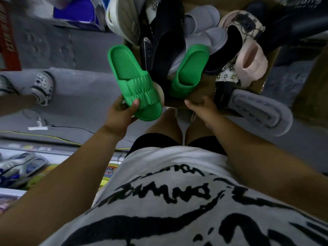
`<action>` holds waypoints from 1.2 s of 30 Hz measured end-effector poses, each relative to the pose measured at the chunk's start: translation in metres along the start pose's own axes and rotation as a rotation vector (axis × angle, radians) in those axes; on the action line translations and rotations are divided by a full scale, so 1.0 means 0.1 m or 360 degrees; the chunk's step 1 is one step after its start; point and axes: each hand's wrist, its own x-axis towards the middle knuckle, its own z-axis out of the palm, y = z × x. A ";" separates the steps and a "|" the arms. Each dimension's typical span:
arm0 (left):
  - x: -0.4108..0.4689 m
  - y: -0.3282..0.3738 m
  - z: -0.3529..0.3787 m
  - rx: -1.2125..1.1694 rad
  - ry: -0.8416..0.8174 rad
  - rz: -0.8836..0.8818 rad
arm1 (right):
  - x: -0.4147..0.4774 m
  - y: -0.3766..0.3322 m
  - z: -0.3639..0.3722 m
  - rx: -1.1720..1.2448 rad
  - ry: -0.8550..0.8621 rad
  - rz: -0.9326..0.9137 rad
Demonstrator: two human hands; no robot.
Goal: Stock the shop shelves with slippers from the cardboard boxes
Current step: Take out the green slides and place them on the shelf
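Looking straight down onto a grey floor (85, 96) in a shop aisle, standing close against an open cardboard box (198, 95) heaped with slippers. Gripping a green slipper (131, 77) in the left hand (119, 114), thumb pressing on the ribbed strap near the toe, fingers curling under the sole. Holding it clear of the box, just to the left of the near corner, with the heel pointing away and the footbed facing up. Hovering the right hand (200, 107) at the near rim of the box, apart from the left, thumb pointing inward, fingers loosely bent and clasping nothing; impossible to tell whether touching the cardboard. Facing a second green slipper (190, 70), lying toe-first in the box just beyond the right hand and leaning on a black slipper (170, 50). Crowding the rest of the box: pale grey slippers (209, 38), a pink slipper (252, 64) and a black sandal with sparkling studs (229, 77). Lying just beside the box's near right corner, a large grey slipper (262, 112). Sharing the aisle with another person's foot in a white clog (42, 87) at the left edge. Showing at lower left, a shelf (10, 192) holding grey-and-blue slippers (19, 166).
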 end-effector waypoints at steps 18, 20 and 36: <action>0.03 -0.29 0.11 -0.0263 0.0104 0.0018 | 0.55 -0.33 0.27 0.0229 0.0252 -0.0220; 0.01 -0.30 0.10 -0.0295 0.0114 0.0030 | 0.47 -0.31 0.24 0.0329 0.0264 -0.0284; -0.56 0.02 0.30 -0.0330 0.0091 0.0264 | -1.06 -0.41 -0.65 0.0821 -0.0171 -0.0583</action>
